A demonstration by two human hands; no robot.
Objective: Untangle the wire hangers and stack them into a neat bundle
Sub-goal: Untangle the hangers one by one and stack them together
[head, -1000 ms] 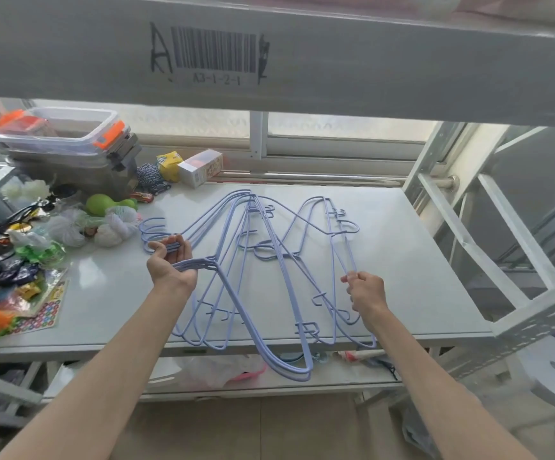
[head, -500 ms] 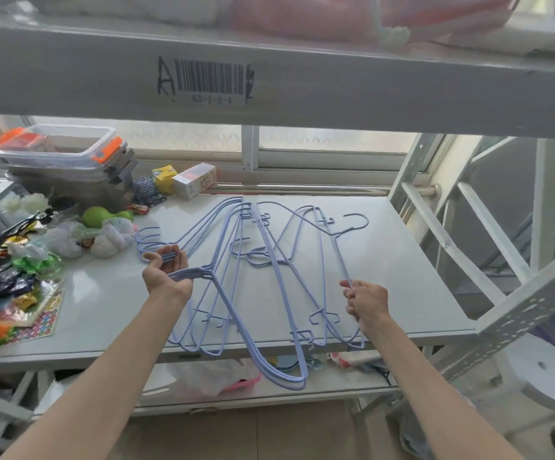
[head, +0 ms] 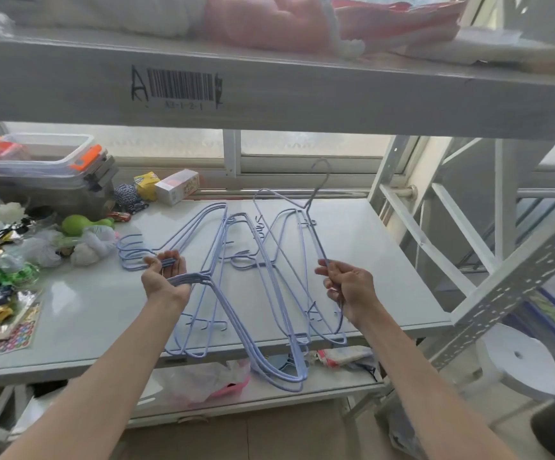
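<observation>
Several light blue wire hangers lie spread over the white shelf top [head: 362, 260]. My left hand [head: 166, 277] grips a bundle of hangers [head: 223, 307] at their necks, hooks pointing left, lower ends hanging past the front edge. My right hand [head: 347, 287] is closed on the bottom bar of a single hanger [head: 309, 224], tilted up so its hook rises toward the window. More loose hangers [head: 269, 260] lie crossed between the two hands.
Clutter fills the left: stacked plastic boxes [head: 37, 167], a green toy [head: 83, 224], bagged items [head: 87, 244], small cartons [head: 176, 185]. A shelf beam [head: 269, 91] with a barcode hangs overhead. White rack struts [head: 435, 244] stand to the right, a white stool [head: 518, 363] below.
My right hand has lifted one hanger off the pile, so its hook now stands up toward the window. My left hand keeps its hold on the bundle in place.
</observation>
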